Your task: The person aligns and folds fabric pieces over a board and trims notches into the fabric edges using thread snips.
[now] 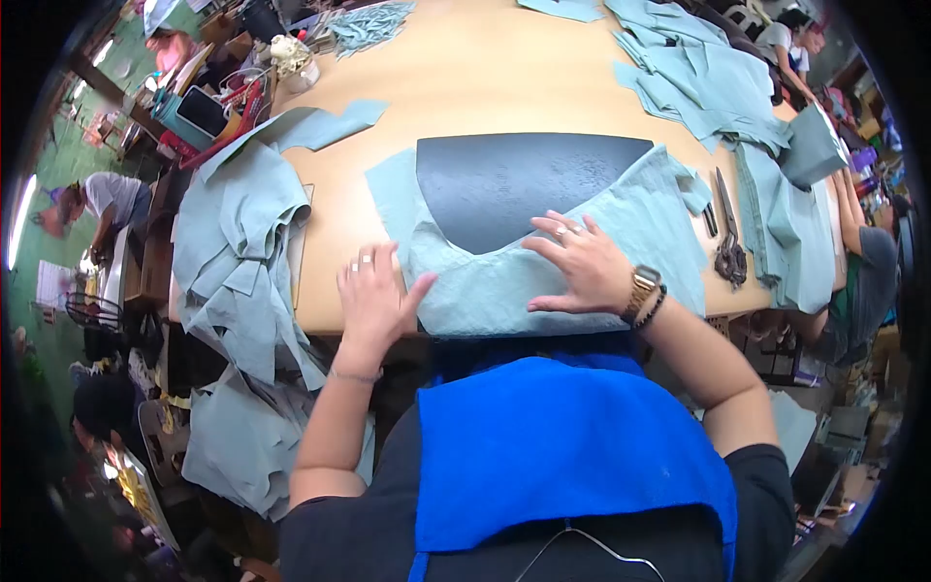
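A light green cloth piece point(465, 291) lies spread at the near edge of the table, partly over a dark flat board point(524, 184). The board's upper part shows bare, and the cloth has a curved edge across it. My right hand point(579, 267) rests on the cloth with its fingers spread, holding nothing. Over the cloth's left edge is my left hand point(378, 299), fingers and thumb apart, also with nothing in it. Scissors point(729, 233) with dark handles lie to the right of the cloth, beside a thin dark pen-like tool point(710, 219).
Green cloth pieces point(238, 223) are heaped at the left, some hanging off the table point(465, 58). More cloth stacks point(698, 78) lie at the back right. A phone point(203, 112) and a white tub point(296, 73) stand at the back left. Other people work on both sides.
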`<state>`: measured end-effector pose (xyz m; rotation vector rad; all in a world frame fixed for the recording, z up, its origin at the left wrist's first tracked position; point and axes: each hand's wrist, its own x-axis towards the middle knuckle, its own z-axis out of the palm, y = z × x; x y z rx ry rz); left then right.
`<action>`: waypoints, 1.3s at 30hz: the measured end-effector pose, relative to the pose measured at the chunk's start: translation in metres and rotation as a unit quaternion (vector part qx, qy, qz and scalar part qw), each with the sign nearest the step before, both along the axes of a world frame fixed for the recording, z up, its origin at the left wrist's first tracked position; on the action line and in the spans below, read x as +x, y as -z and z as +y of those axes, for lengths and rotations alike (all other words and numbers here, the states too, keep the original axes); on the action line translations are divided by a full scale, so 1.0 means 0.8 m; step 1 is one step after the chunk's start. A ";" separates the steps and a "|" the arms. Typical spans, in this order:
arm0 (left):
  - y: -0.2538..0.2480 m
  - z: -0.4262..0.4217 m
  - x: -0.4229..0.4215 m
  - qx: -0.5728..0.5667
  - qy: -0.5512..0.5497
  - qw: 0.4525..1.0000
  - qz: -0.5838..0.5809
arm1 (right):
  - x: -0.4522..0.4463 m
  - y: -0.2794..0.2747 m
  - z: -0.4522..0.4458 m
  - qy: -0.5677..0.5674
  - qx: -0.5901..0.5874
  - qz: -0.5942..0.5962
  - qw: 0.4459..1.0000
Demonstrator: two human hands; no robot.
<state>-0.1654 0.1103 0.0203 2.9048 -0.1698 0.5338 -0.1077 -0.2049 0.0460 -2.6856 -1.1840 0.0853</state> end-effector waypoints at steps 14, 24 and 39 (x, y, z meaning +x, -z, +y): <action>-0.052 0.158 -0.105 -0.829 -0.189 0.522 -0.066 | 0.006 0.009 0.032 0.025 0.239 0.108 0.965; -0.288 0.383 -0.367 -0.456 -0.362 0.512 -0.631 | 0.035 0.053 -0.014 0.098 0.151 0.032 0.983; 0.160 0.583 -0.284 -0.459 -0.446 0.739 0.209 | 0.029 0.042 -0.007 0.114 0.165 0.011 0.980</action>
